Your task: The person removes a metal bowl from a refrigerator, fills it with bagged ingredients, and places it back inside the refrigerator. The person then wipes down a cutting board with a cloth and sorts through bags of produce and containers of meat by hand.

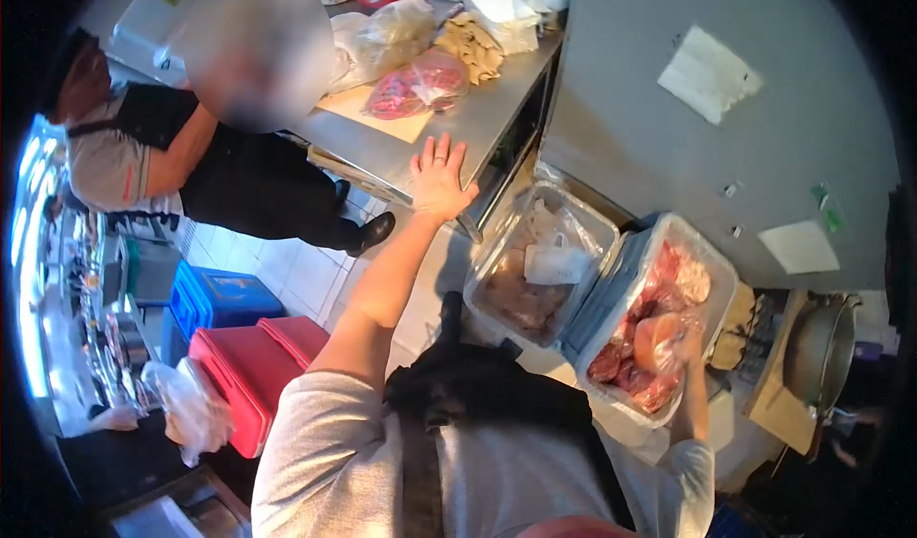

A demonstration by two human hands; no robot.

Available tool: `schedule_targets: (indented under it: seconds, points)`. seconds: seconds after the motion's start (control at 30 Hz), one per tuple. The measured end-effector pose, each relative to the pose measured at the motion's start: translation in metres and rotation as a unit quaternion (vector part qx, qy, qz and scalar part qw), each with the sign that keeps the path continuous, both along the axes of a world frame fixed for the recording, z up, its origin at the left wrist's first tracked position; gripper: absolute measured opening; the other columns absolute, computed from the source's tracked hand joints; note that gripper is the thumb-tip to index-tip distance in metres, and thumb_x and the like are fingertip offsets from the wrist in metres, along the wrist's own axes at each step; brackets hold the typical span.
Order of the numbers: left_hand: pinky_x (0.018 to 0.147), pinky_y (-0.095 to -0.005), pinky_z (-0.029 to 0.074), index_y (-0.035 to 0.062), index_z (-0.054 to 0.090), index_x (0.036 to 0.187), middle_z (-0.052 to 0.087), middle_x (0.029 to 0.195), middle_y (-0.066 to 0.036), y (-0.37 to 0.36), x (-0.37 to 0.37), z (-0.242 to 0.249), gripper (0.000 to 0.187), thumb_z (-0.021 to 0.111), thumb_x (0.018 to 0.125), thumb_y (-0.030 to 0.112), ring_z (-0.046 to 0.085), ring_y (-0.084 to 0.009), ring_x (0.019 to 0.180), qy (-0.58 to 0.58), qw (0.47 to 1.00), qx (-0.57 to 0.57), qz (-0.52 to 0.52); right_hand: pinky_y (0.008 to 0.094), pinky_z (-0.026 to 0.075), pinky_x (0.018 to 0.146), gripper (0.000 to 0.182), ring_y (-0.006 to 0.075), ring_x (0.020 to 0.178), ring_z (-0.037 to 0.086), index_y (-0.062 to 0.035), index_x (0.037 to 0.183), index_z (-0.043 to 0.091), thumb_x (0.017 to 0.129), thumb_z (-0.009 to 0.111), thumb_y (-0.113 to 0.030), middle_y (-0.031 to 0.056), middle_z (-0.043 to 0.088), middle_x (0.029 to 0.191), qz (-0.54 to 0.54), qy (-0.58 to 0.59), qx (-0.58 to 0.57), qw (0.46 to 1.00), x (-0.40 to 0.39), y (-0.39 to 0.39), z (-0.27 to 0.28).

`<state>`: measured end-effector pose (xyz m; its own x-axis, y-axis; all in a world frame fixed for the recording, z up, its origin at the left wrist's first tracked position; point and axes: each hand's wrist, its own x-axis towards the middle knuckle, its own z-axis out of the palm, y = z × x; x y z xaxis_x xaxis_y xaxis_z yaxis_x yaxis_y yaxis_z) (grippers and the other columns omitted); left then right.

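The left hand (437, 183) lay flat, fingers spread, on the edge of the steel table (449, 127); the right hand (680, 339) gripped a bag of meat (659, 342) over the tub of raw meat (659, 323); the bag sat just left of the fingers, against them; the tub's long axis ran from lower left to upper right.

Left hand (437, 181) lies flat on steel counter (458, 123); right hand (680, 340) grips bagged meat (659, 342).

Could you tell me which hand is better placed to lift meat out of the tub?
Probably the right hand: it is inside the meat tub, gripping a bagged piece. The left hand lies spread on the steel table, away from it.
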<state>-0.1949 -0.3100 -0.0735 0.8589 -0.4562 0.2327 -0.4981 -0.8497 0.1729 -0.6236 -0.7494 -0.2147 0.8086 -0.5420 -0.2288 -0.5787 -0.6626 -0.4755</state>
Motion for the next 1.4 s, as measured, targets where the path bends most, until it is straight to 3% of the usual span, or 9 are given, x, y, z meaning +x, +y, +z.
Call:
schedule_targets:
  seconds: [0.3,0.4,0.53,0.6,0.73,0.8,0.93,1.27,1.4]
  points:
    - [0.097,-0.0534,0.018,0.0115,0.036,0.126,0.028,0.134,-0.015,0.004,0.002,0.001,0.071,0.062,0.064,0.034,0.021,-0.0332,0.126,0.012,0.999,-0.027,-0.016,0.0339,0.041,0.043,0.018,0.0204,0.042,0.05,0.0016,0.076,0.059,0.059,0.055,-0.003,0.0096,0.057,0.056,-0.06,0.03,0.013,0.998,-0.01,0.041,0.059]
    - [0.096,-0.0545,0.019,0.0091,0.035,0.126,0.031,0.133,-0.015,0.007,0.001,-0.002,0.074,0.063,0.063,0.035,0.022,-0.0338,0.125,-0.026,0.998,-0.057,-0.026,0.0389,0.044,0.056,0.023,0.036,0.063,0.058,0.0028,0.075,0.057,0.055,0.06,-0.008,0.0229,0.056,0.067,-0.017,0.094,-0.061,0.994,0.067,0.099,0.174]
    - [0.096,-0.053,0.02,0.0058,0.04,0.123,0.037,0.128,-0.018,0.013,0.008,-0.018,0.07,0.06,0.064,0.039,0.028,-0.0331,0.122,-0.041,0.984,-0.166,-0.058,0.0405,0.043,0.059,0.016,0.0389,0.066,0.056,0.0034,0.071,0.052,0.057,0.053,-0.003,0.0241,0.052,0.064,0.06,0.006,-0.143,0.988,0.137,0.143,0.246]
    - [0.098,-0.0486,0.02,0.0045,0.04,0.122,0.038,0.126,-0.018,0.023,0.016,-0.019,0.068,0.061,0.066,0.038,0.031,-0.0325,0.12,-0.038,0.973,-0.212,-0.082,0.0361,0.04,0.053,0.018,0.0293,0.054,0.048,0.0015,0.069,0.049,0.054,0.057,-0.004,0.0204,0.047,0.059,0.097,-0.027,-0.13,0.986,0.18,0.168,0.28]
    - [0.09,-0.0365,0.035,0.0032,0.04,0.12,0.044,0.118,-0.017,0.05,0.049,-0.016,0.056,0.062,0.072,0.022,0.045,-0.0279,0.106,0.151,0.914,-0.353,-0.134,0.034,0.04,0.055,0.015,0.0288,0.056,0.044,0.0007,0.071,0.048,0.056,0.052,0.001,0.0176,0.047,0.061,0.155,-0.074,-0.078,0.982,0.271,0.243,0.335]
    - [0.074,-0.0333,0.044,0.0011,0.044,0.114,0.053,0.108,-0.015,0.062,0.062,-0.016,0.047,0.061,0.072,0.014,0.056,-0.0271,0.087,0.27,0.81,-0.509,-0.112,0.0349,0.041,0.058,0.016,0.0302,0.059,0.05,-0.0001,0.073,0.051,0.057,0.051,0.002,0.0182,0.052,0.065,0.197,-0.076,-0.064,0.975,0.311,0.266,0.339]
    - [0.066,-0.0289,0.046,-0.0015,0.047,0.108,0.055,0.102,-0.015,0.097,0.086,-0.005,0.037,0.058,0.075,0.007,0.057,-0.0195,0.076,0.286,0.752,-0.588,-0.087,0.0378,0.045,0.064,0.022,0.0324,0.073,0.058,-0.0015,0.078,0.056,0.055,0.054,0.001,0.0165,0.059,0.073,0.258,-0.076,-0.05,0.962,0.385,0.314,0.323]
    - [0.064,-0.0249,0.044,-0.0006,0.05,0.103,0.056,0.096,-0.011,0.138,0.145,-0.015,0.029,0.055,0.075,0.005,0.054,-0.0129,0.073,0.174,0.835,-0.521,-0.006,0.0412,0.045,0.071,0.032,0.0347,0.08,0.056,-0.0023,0.087,0.057,0.055,0.055,-0.006,0.0192,0.058,0.081,0.347,-0.12,-0.083,0.926,0.461,0.398,0.263]
    - [0.059,-0.0248,0.044,-0.0003,0.05,0.101,0.057,0.087,-0.008,0.146,0.151,-0.026,0.027,0.055,0.075,0.004,0.053,-0.0105,0.066,0.147,0.866,-0.477,-0.022,0.0384,0.042,0.077,0.039,0.0339,0.095,0.049,0.0001,0.099,0.051,0.062,0.057,-0.011,0.0196,0.051,0.104,0.366,-0.134,-0.034,0.92,0.444,0.386,0.262]
